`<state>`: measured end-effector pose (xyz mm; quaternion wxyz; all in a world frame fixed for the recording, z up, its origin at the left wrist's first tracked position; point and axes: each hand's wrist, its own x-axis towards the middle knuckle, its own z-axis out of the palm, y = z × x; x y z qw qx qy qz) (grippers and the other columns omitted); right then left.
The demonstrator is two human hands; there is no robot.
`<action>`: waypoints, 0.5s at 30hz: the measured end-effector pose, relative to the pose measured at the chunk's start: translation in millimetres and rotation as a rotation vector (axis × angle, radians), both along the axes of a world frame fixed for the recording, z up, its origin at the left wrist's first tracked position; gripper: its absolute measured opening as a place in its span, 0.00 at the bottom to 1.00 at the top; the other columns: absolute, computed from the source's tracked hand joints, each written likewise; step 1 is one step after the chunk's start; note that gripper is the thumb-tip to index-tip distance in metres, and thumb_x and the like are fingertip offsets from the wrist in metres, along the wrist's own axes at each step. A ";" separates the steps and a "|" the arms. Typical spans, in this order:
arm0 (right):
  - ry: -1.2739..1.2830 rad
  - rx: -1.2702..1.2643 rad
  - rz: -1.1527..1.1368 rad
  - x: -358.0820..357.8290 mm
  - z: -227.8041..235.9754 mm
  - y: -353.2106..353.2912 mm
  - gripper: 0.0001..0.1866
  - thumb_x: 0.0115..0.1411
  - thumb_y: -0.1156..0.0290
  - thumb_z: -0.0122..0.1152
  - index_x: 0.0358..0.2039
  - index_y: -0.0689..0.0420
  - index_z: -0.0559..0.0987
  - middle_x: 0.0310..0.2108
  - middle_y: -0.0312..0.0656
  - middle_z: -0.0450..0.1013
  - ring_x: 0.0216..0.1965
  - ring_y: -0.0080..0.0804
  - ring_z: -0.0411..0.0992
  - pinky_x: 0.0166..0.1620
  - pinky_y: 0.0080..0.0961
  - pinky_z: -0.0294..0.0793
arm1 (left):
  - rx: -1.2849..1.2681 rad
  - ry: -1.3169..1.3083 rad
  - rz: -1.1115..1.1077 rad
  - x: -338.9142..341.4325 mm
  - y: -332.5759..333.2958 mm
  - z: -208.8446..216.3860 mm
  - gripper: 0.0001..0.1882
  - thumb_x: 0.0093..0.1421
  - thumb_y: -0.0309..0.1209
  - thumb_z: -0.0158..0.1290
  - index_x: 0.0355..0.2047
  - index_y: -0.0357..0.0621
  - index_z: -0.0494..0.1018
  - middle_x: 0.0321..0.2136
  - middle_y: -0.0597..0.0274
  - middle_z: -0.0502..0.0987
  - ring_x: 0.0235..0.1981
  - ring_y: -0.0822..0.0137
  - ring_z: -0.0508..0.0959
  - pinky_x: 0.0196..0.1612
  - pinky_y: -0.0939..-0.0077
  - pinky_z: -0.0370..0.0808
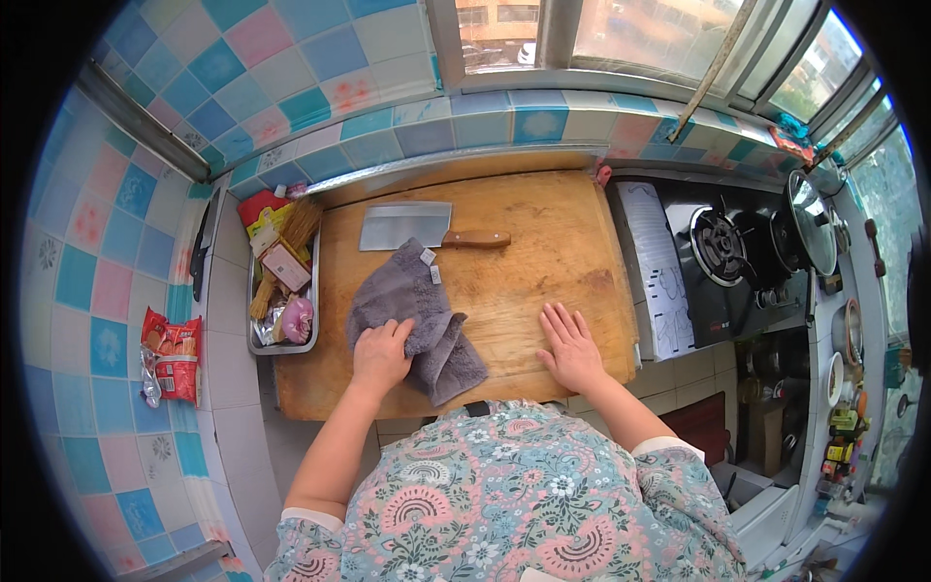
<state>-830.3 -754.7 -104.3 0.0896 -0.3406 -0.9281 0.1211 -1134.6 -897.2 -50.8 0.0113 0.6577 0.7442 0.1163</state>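
My left hand [382, 355] grips a crumpled grey towel [400, 291], its fingers closed into the folds. The towel lies on a large wooden cutting board [543, 209], and a small white tag shows at its far edge. Just beyond it rests a cleaver [407, 226] with a broad metal blade and a brown wooden handle; the towel's far corner reaches the blade's lower edge. On the right part of the board my right hand [571, 348] lies flat, palm down and fingers spread, holding nothing.
A metal tray [312, 335] of packets and noodle-like bundles stands left of the board. To the right are a black gas stove [720, 247] and a pan with a glass lid [812, 225]. Red packages [175, 354] sit at far left. A tiled ledge [465, 126] runs behind.
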 end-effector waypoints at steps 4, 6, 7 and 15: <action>-0.072 0.025 -0.053 8.8 -1.1 23.2 0.33 0.60 0.50 0.46 0.62 0.53 0.58 0.65 0.38 0.51 0.66 0.34 0.45 0.66 0.38 0.39 | 0.103 -0.047 0.017 5.0 -1.9 -35.2 0.24 0.39 0.25 0.57 0.41 0.50 0.73 0.29 0.64 0.69 0.35 0.61 0.72 0.39 0.69 0.65; -0.076 0.079 -0.195 22.0 -6.3 44.7 0.33 0.60 0.50 0.46 0.62 0.52 0.57 0.65 0.36 0.50 0.67 0.34 0.44 0.66 0.39 0.39 | 0.179 -0.082 0.025 5.3 -0.6 -45.0 0.23 0.39 0.26 0.57 0.40 0.50 0.73 0.28 0.64 0.69 0.34 0.61 0.72 0.39 0.69 0.64; -0.088 0.092 -0.222 24.2 -4.1 52.2 0.34 0.60 0.50 0.45 0.62 0.53 0.57 0.65 0.36 0.49 0.67 0.34 0.44 0.66 0.40 0.38 | 0.181 -0.081 0.024 5.3 -0.8 -48.2 0.22 0.39 0.26 0.57 0.40 0.50 0.73 0.29 0.64 0.69 0.34 0.61 0.72 0.39 0.69 0.64; 0.202 0.116 -0.194 -41.7 4.9 114.6 0.34 0.59 0.58 0.53 0.61 0.62 0.56 0.62 0.47 0.54 0.64 0.42 0.49 0.64 0.40 0.47 | 0.207 -0.074 0.028 -1.8 0.9 -54.1 0.19 0.40 0.27 0.56 0.37 0.52 0.73 0.29 0.65 0.70 0.33 0.62 0.73 0.37 0.69 0.64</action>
